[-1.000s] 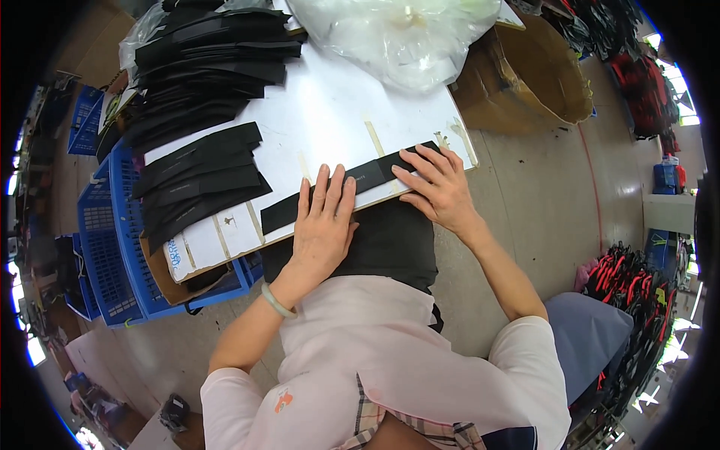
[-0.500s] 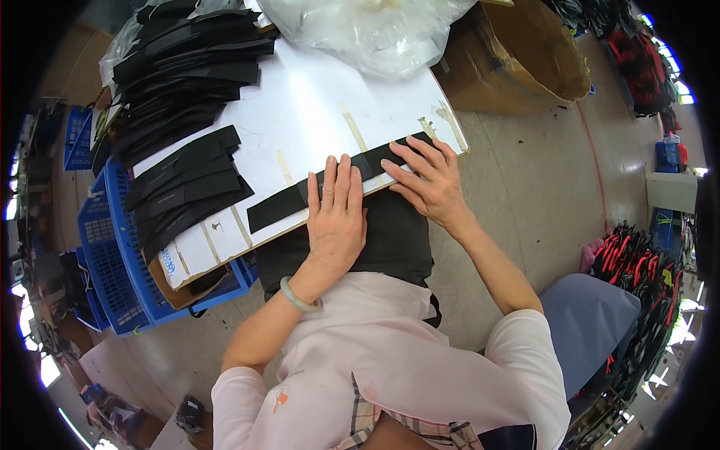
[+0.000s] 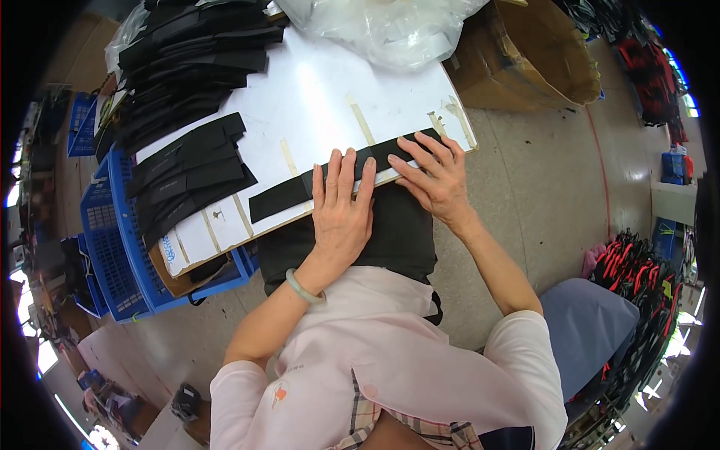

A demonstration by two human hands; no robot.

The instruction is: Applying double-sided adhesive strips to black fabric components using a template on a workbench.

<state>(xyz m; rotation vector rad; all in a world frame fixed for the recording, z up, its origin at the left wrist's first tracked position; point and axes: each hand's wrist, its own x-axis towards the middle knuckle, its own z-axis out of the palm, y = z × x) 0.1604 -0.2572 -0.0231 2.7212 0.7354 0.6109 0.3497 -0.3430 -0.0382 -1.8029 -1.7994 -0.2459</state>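
Head view: a blue crate [image 3: 135, 225] stands just beside the left edge of the white tabletop [image 3: 315, 97]. A small fan of black strips [image 3: 191, 169] overlaps near that edge, with a larger pile [image 3: 199, 64] behind it. One black strip [image 3: 296, 189] lies flat along the near edge, reaching almost to the near right corner. The left hand [image 3: 341, 214] rests on its middle, fingers straight and slightly apart. A clear plastic bag [image 3: 382, 34] sits toward the far edge. The right hand [image 3: 436, 180], fingers spread, covers the strip's right end.
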